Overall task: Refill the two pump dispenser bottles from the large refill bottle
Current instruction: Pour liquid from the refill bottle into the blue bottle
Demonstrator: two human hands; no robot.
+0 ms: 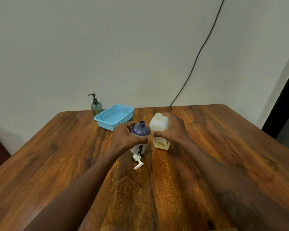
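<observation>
A purple-topped dispenser bottle point(140, 130) with a white lower body stands upright mid-table, its neck open. My left hand point(126, 136) grips it around the middle. Its white pump head point(138, 161) lies on the wood just in front. Right beside it stands the large translucent refill bottle point(158, 125) with a pale cap and yellowish liquid low inside; my right hand point(169, 130) grips its side. A green pump dispenser bottle point(96, 106) with a dark pump on top stands at the far left edge of the table.
A light blue mesh basket point(114, 116) sits behind the bottles, next to the green one. The wooden table point(207, 164) ends at a pale wall. A black cable point(198, 54) runs down that wall to the table's back edge.
</observation>
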